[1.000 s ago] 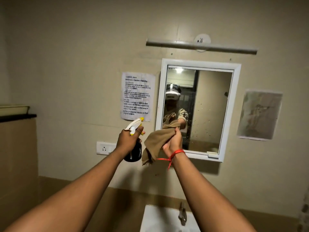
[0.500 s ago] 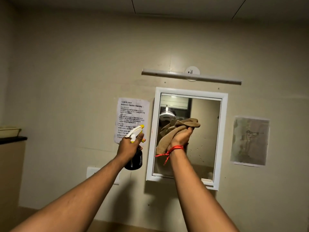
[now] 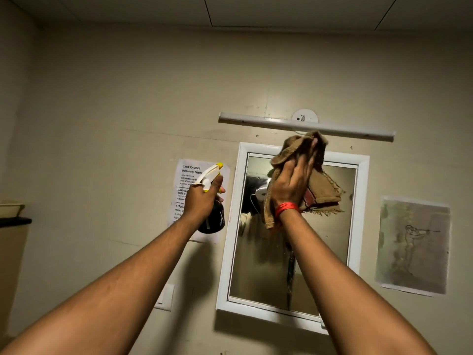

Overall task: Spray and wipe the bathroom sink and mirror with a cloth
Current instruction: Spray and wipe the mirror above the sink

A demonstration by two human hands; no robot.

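A white-framed mirror (image 3: pixel 261 265) hangs on the beige wall. My right hand (image 3: pixel 291 185) presses a brown cloth (image 3: pixel 322 190) flat against the mirror's top edge, with the cloth bunched over the upper frame; a red thread circles that wrist. Left of the mirror, my left hand (image 3: pixel 202 198) grips a spray bottle (image 3: pixel 213 221) with a black body and a white and yellow trigger head, held upright and apart from the glass. The sink is out of view.
A tube light (image 3: pixel 307 125) runs just above the mirror and the cloth. A printed task sheet (image 3: pixel 184 185) is taped left of the mirror, a faded drawing (image 3: pixel 413 244) right of it. A wall switch (image 3: pixel 165 298) and a dark ledge (image 3: pixel 14 221) sit at left.
My right hand has carried the cloth up from the mirror's lower middle to its top edge. The view has tilted upward, so the sink has dropped out of sight. The bottle stays left of the mirror.
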